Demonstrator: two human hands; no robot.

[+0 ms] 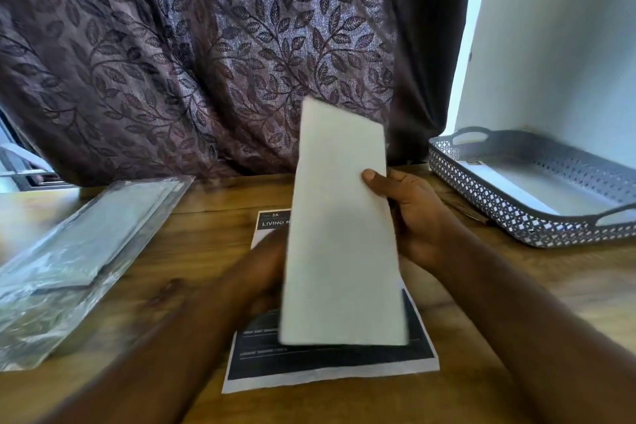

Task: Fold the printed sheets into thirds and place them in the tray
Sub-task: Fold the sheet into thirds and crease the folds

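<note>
White paper is what you hold up in the middle of the frame: a folded sheet, long and thin, standing almost straight up, with its blank side facing you. It looks folded into thirds, but you cannot see the folds from this side.

Your right hand has the grip on it. The thumb presses on the front near the right edge, and the other fingers are behind the paper. Your left hand is mostly hidden behind the sheet, so you cannot tell if it grips the paper or just touches it.

Under your hands, at the lower middle, another printed sheet lies flat on the desk. It is not folded yet. On its top part you can read "2A" and "LIVING R", and then the folded sheet covers the rest. The white lines of writing on its dark bottom part are too blurry to read.

At the right of the frame sits the grey tray with little holes in its walls. Something white lies inside, but you cannot tell if it is folded paper.

So this one sheet seems ready to go in the tray, and at least the flat one is left to fold.

A clear plastic bag lies at the left, and a leafy curtain hangs behind.
</note>
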